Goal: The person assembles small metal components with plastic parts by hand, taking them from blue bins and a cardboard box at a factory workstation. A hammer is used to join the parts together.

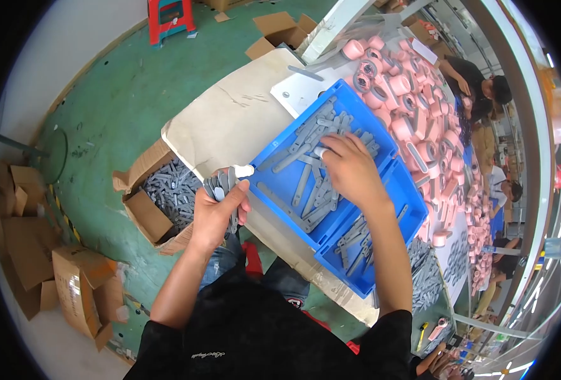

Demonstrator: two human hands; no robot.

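My left hand (220,209) is closed around a bunch of flat grey plastic strips (220,182), fanned out above the fingers. A white cover sits on one of its fingertips. My right hand (351,166) reaches into a blue plastic bin (269,155), fingers somewhat apart and resting over loose grey plastic strips (303,183). One right finger also wears a white cover. I see nothing clearly gripped in that hand, though its thumb is hidden. Beside it, a second blue bin compartment (391,218) holds more grey pieces.
A cardboard box (144,218) full of small grey parts stands left of the tan table (220,117). Pink and grey housings (407,95) lie heaped beyond the bin. Open cartons (81,288) and a red stool (169,22) stand on the green floor. Other people work at the right.
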